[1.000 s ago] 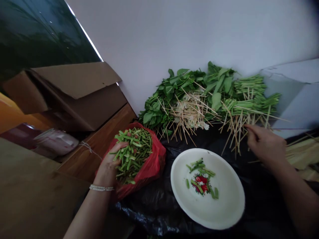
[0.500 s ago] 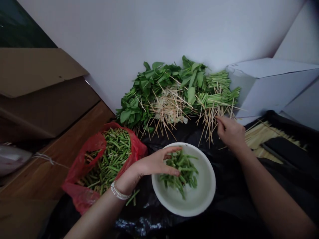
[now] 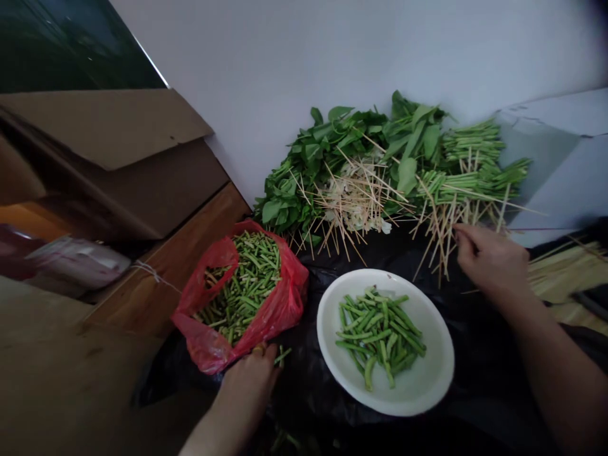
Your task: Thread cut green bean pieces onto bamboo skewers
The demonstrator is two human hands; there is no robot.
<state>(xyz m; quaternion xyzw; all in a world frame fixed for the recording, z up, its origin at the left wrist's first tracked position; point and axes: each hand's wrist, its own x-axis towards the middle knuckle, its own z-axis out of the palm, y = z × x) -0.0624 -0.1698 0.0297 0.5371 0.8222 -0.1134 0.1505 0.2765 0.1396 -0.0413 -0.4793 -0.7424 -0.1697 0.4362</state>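
Observation:
My left hand (image 3: 251,370) is at the near rim of the red plastic bag (image 3: 294,278), fingers curled against the plastic and partly hidden. The bag is filled with short cut green stems (image 3: 254,272); a few loose pieces lie by my fingertips. A white bowl (image 3: 327,354) holds cut green beans (image 3: 380,335) and stands between my hands. Beyond it, my right hand (image 3: 494,259) is closed, thumb and forefinger pinched at the ends of thin wooden skewers (image 3: 444,234). Those skewers carry neat rows of green bean pieces (image 3: 463,183).
Skewered leafy greens (image 3: 289,177) and pale skewered pieces (image 3: 356,196) are heaped against the white wall. A cardboard box (image 3: 142,183) stands at left, a white box (image 3: 551,152) at right. More bare skewers (image 3: 565,272) lie at far right on black plastic.
My left hand has left the bowl and moved left to the red bag's rim; the beans it handled lie in the bowl. The view has turned left. My right hand remains at the skewers.

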